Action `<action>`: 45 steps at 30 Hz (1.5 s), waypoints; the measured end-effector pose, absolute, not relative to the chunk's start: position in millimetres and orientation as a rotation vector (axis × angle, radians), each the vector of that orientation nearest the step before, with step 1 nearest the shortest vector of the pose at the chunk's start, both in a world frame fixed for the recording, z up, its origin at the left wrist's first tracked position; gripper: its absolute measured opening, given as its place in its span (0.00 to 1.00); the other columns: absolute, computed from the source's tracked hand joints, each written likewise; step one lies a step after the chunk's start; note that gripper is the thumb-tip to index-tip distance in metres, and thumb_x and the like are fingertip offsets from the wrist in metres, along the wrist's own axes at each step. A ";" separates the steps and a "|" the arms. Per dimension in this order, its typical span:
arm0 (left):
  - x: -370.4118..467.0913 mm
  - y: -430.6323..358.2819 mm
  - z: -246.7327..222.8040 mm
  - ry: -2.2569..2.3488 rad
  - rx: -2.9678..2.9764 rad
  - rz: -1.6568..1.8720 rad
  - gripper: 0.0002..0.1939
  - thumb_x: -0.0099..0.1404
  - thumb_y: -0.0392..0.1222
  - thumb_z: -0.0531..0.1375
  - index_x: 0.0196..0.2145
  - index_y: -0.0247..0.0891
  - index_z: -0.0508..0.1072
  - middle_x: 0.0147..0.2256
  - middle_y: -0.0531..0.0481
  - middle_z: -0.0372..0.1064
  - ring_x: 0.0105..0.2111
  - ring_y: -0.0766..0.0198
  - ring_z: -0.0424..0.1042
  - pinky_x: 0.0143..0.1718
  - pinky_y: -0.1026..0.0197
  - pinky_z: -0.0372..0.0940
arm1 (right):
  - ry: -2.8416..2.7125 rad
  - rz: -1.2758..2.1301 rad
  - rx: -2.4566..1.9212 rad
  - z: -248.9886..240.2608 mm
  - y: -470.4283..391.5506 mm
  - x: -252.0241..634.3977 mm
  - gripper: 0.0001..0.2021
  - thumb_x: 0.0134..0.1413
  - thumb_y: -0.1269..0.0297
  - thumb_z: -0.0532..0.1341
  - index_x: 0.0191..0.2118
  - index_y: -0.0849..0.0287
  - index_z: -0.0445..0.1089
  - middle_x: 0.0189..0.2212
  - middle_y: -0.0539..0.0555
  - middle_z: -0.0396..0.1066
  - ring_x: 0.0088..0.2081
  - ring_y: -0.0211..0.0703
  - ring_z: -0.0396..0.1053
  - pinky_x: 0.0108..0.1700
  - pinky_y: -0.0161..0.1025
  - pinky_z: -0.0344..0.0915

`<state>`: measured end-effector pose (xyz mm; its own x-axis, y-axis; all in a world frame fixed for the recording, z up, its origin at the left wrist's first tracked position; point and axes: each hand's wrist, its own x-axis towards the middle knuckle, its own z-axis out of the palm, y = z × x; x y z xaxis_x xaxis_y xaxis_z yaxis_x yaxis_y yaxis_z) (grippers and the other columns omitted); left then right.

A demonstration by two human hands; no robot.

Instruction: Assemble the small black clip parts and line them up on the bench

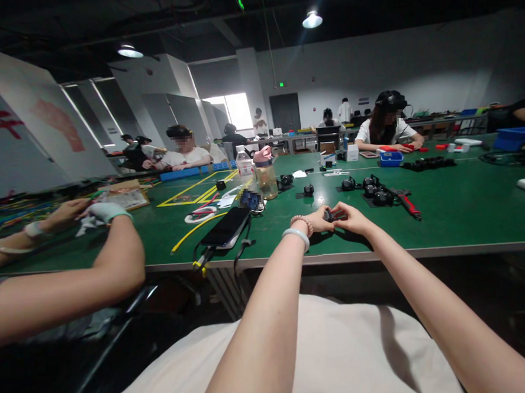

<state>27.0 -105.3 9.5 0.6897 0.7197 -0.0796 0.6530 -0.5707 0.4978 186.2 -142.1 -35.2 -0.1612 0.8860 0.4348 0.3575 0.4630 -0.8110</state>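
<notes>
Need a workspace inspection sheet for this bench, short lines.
Surface: green table, items spread across it.
Parts: small black part between the hands; black pieces farther back to the right, beside a red tool.
Clutter: phone, pink-lidded bottle.
Hands: left hand and right hand hold the small black part in their fingers.
Cables: yellow cable left of the phone; black cable over the table edge.
Surroundings: co-worker's arm at left; lit ceiling lamp.

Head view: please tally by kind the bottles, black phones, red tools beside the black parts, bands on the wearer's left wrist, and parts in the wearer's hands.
Bottles: 2 (clear bottle, pink-lidded bottle)
Black phone: 1
Red tool: 1
Left-wrist bands: 2 (beaded bracelet, pale bangle)
Dark part, in left hand and right hand: 1
Total: 7
</notes>
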 end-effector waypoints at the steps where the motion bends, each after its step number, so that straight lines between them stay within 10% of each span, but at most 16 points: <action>1: 26.9 -105.8 10.4 1.058 2.409 0.172 0.32 0.45 0.47 0.58 0.47 0.40 0.52 0.37 0.50 0.63 0.35 0.64 0.65 0.34 0.64 0.61 | -1.735 0.669 -1.078 -34.9 -142.3 186.3 0.15 0.33 0.68 0.60 0.34 0.60 0.61 0.33 0.52 0.65 0.33 0.39 0.65 0.35 0.38 0.62; 45: 27.2 -108.2 0.3 0.890 2.396 0.493 0.29 0.45 0.38 0.57 0.47 0.37 0.56 0.38 0.49 0.63 0.34 0.64 0.65 0.33 0.65 0.62 | -1.740 0.564 -1.085 -28.8 -147.4 182.0 0.12 0.38 0.67 0.57 0.35 0.59 0.64 0.30 0.50 0.68 0.32 0.37 0.65 0.36 0.37 0.62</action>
<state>27.2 -108.2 0.3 0.7163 0.6819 0.1482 0.4876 -0.6410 0.5928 182.0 -147.4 -28.8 -0.1300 0.8629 0.4885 0.4125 0.4950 -0.7647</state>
